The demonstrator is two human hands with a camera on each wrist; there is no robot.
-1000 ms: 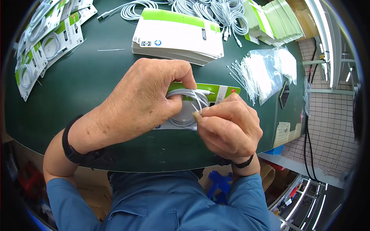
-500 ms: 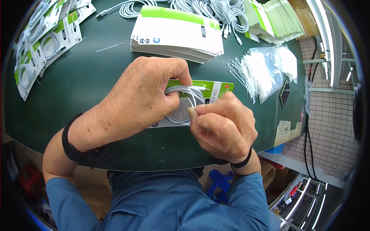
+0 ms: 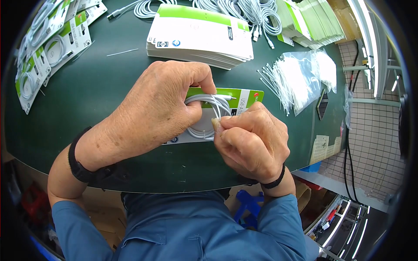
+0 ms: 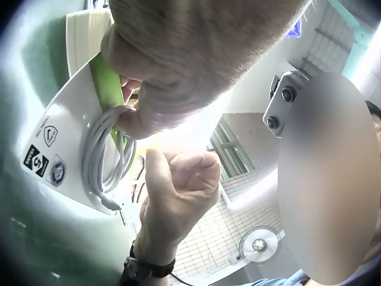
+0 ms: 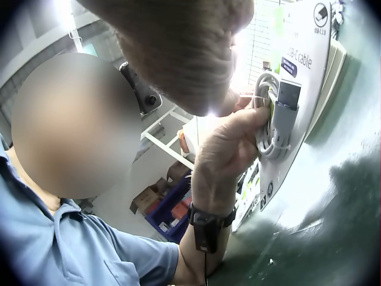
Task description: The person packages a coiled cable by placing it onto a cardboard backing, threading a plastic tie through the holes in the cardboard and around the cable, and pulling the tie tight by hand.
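My left hand [image 3: 161, 104] grips a coiled white USB cable [image 3: 204, 99] together with its green-and-white printed card [image 3: 244, 101], thumb inside the coil. A thin white cable tie [image 3: 217, 107] loops round the right part of the coil. Its ends run to the fingertips of my right hand [image 3: 257, 141], which pinches them. In the right wrist view the cable's USB-A plug [image 5: 290, 94] lies along the face of the card. The left wrist view shows the coil [image 4: 98, 146] against the card [image 4: 65, 128], which is tilted up off the table.
Behind the hands stands a stack of cards [image 3: 198, 35]. Coiled cables [image 3: 235, 13] and another card stack [image 3: 320, 24] are at the back. Loose cable ties [image 3: 278, 85] spill from a clear bag [image 3: 305, 74] at right. Finished-looking carded cables [image 3: 54, 52] pile up at left.
Both hands, with the card and coil, have shifted slightly left and up. The right fingertips keep their pinch on the tie ends, and the left grip is unchanged.
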